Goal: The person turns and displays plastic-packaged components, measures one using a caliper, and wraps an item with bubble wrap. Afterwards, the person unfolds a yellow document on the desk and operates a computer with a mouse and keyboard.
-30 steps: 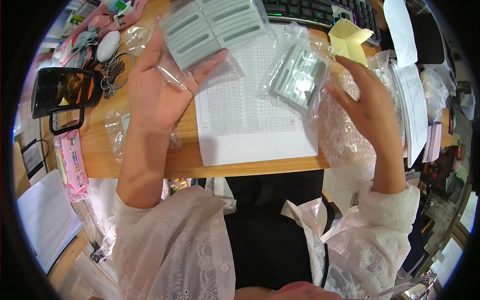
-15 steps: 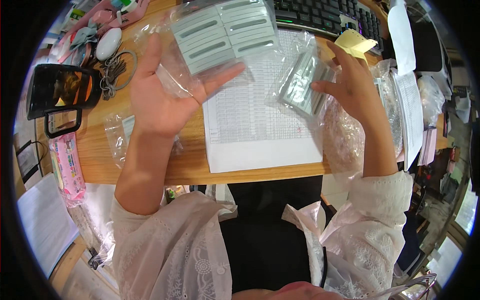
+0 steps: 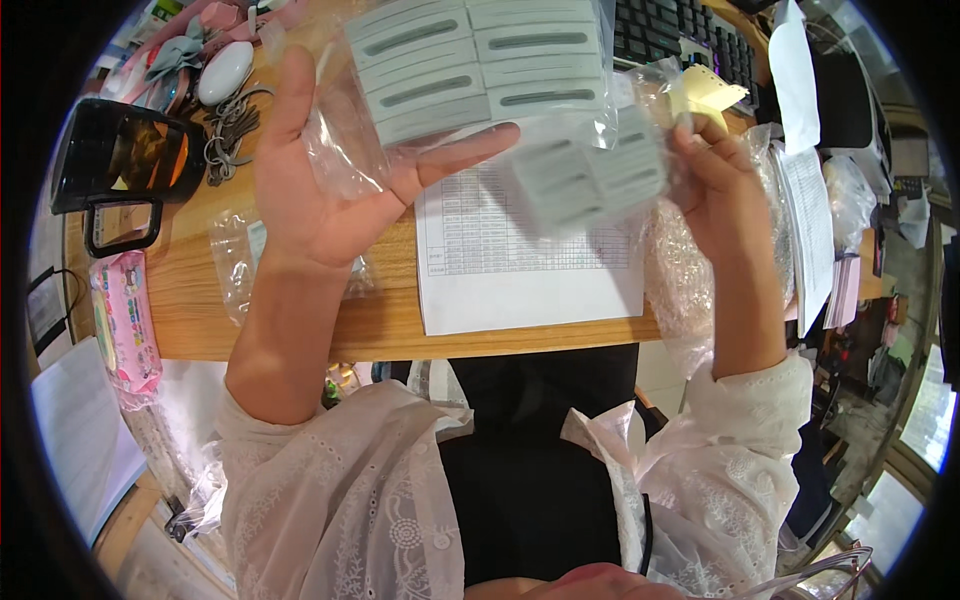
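Observation:
My left hand [image 3: 325, 195] is palm up with its thumb spread. It holds a clear plastic bag [image 3: 480, 70] of pale grey-white pieces with dark slots, the bag lying over its fingers. My right hand [image 3: 722, 185] pinches the upper right edge of a smaller clear bag [image 3: 590, 180], which holds similar pale slotted pieces and is blurred by motion. This smaller bag hangs over the printed sheets [image 3: 530, 300], just below the larger one. A yellow paper note [image 3: 712, 95] shows behind my right fingers.
A dark keyboard [image 3: 650, 35] stands at the back. To the left are a black mug [image 3: 130, 165], a white mouse [image 3: 226, 72], a coiled cable and a pink packet [image 3: 127, 325]. Another clear bag [image 3: 235, 265] lies by my left forearm. Bubble wrap [image 3: 680, 275] and stacked papers [image 3: 808, 230] sit at right.
My right hand has taken hold of the smaller bag and lifted it off the printed sheets. The larger bag has shifted a little to the right over my left hand.

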Demonstrator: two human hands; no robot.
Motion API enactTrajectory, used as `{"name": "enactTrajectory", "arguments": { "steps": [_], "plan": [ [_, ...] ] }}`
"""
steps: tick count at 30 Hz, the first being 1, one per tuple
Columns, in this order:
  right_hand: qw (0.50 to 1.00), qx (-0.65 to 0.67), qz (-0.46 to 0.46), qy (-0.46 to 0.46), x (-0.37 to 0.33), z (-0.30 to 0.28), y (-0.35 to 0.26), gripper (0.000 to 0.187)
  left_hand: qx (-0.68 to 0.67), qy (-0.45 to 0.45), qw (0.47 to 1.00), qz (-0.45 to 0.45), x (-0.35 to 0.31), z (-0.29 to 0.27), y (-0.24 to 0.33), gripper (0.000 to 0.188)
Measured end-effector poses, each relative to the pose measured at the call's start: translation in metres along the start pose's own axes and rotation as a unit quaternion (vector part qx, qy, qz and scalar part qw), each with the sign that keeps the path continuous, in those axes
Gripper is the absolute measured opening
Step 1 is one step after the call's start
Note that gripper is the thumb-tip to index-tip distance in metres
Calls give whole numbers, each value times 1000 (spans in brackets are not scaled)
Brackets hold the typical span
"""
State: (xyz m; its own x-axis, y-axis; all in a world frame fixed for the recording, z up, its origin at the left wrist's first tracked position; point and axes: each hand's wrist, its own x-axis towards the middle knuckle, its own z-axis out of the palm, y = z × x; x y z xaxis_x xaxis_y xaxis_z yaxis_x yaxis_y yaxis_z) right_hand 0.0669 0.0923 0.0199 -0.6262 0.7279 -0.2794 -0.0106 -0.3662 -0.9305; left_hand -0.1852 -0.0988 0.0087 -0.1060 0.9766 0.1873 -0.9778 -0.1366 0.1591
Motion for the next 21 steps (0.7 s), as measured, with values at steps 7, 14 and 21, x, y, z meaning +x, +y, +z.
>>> {"name": "enactTrajectory", "arguments": {
  "steps": [7, 14, 21],
  "plan": [
    [984, 123, 119, 47, -21, 50, 49, 10, -5, -21, 1000, -20, -2, 2, -1, 63],
    [995, -52, 77, 23, -39, 42, 41, 18, 20, -88, 996, -3, 1, -7, 5, 62],
    [990, 119, 71, -25, -51, 28, 42, 14, 118, 50, 991, 29, 14, 4, -4, 60]
  ]
}}
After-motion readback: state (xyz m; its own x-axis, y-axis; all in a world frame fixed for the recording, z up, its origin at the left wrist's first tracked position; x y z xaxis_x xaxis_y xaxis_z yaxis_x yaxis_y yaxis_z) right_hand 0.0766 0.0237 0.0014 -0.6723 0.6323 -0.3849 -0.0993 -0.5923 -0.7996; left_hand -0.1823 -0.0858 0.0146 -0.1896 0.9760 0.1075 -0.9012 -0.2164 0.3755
